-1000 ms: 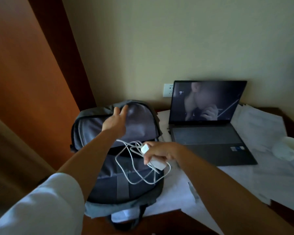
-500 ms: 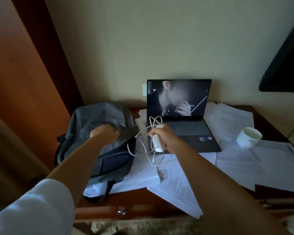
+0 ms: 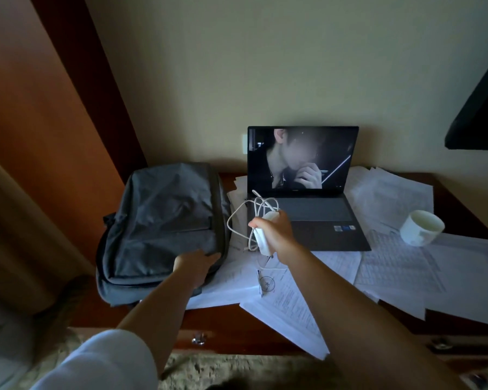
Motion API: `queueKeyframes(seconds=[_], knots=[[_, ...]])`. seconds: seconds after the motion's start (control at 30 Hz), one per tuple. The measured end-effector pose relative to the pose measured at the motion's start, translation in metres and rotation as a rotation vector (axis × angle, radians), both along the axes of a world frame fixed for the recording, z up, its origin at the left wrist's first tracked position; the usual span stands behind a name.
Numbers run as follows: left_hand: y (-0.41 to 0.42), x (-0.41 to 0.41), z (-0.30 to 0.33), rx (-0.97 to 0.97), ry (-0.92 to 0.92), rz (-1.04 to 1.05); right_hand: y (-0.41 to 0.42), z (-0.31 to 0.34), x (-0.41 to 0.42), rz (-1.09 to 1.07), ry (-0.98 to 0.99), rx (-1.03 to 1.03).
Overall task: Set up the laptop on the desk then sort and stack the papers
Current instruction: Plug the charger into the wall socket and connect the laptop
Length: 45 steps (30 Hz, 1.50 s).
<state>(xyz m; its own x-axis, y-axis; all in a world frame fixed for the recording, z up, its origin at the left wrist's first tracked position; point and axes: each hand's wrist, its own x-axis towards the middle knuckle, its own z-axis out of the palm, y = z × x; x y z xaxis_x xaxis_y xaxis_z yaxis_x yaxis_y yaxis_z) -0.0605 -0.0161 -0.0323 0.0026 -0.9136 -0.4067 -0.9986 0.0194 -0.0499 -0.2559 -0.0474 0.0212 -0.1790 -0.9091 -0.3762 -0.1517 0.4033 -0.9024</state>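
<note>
An open grey laptop (image 3: pixel 316 218) stands at the back of the wooden desk (image 3: pixel 231 322), its screen dark. White papers (image 3: pixel 400 266) lie scattered under and around it, some hanging over the front edge. My right hand (image 3: pixel 276 232) grips a white charger brick (image 3: pixel 261 240) with its coiled white cable (image 3: pixel 245 212), held just left of the keyboard. My left hand (image 3: pixel 196 264) rests on the lower right edge of a grey backpack (image 3: pixel 164 226) lying flat on the desk's left end; whether its fingers grip the fabric is unclear.
A white cup (image 3: pixel 420 228) sits on the papers right of the laptop. A wall socket (image 3: pixel 244 144) shows behind the screen's left edge. A dark shape (image 3: pixel 482 94), perhaps a wall-mounted screen, juts in at the upper right. An orange-brown door (image 3: pixel 26 114) stands left.
My left hand has slid from the backpack's top down to its lower right edge, and the bag now lies flatter. My right hand with the charger stays near the laptop's left side.
</note>
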Motion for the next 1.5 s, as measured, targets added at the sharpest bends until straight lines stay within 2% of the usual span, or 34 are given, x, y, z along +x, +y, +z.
queueKeyframes(seconds=[0.1,0.2,0.27,0.37,0.5,0.57,0.6,0.67,0.73,0.8,0.9,1.0,1.07,1.23,1.4,1.5], knots=[[-0.007,-0.001,-0.001,0.002,0.132,0.094,-0.004,-0.006,0.003,-0.010,0.000,0.025],[-0.011,0.003,0.003,0.005,0.114,0.167,-0.013,-0.009,0.008,-0.019,0.029,0.007],[-0.016,0.008,0.007,0.122,0.159,0.264,-0.020,-0.006,0.010,-0.002,0.114,-0.016],[-0.022,0.012,0.019,0.287,0.161,0.219,-0.032,0.001,0.020,0.111,0.294,-0.120],[-0.040,0.023,0.023,0.452,0.284,0.195,-0.044,0.008,0.054,0.282,0.452,-0.309],[-0.048,0.036,0.026,0.481,0.435,0.324,-0.048,0.008,0.075,0.403,0.502,-0.367],[-0.054,0.044,0.026,0.441,0.574,0.478,-0.049,0.007,0.084,0.442,0.520,-0.386],[-0.066,0.060,0.025,0.186,0.844,0.796,-0.051,0.000,0.099,0.492,0.540,-0.430],[-0.078,0.075,0.020,-0.057,0.984,1.013,-0.054,-0.010,0.110,0.548,0.571,-0.439],[-0.088,0.079,0.017,-0.244,1.032,1.086,-0.060,-0.020,0.115,0.604,0.620,-0.402],[-0.095,0.073,0.012,-0.495,0.831,1.031,-0.068,-0.032,0.114,0.695,0.693,-0.304],[-0.100,0.048,0.016,-0.686,0.863,0.871,-0.071,-0.038,0.105,0.664,0.725,-0.273],[-0.109,0.031,0.012,-0.658,0.902,0.705,-0.073,-0.038,0.092,0.615,0.708,-0.233],[-0.136,-0.015,0.011,-0.367,0.964,0.472,-0.085,-0.037,0.042,0.551,0.544,-0.059],[-0.144,-0.064,0.008,-0.438,0.846,0.492,-0.082,-0.028,-0.019,0.613,0.373,0.186],[-0.147,-0.093,0.005,-0.430,0.795,0.485,-0.079,-0.027,-0.048,0.651,0.449,0.159]])
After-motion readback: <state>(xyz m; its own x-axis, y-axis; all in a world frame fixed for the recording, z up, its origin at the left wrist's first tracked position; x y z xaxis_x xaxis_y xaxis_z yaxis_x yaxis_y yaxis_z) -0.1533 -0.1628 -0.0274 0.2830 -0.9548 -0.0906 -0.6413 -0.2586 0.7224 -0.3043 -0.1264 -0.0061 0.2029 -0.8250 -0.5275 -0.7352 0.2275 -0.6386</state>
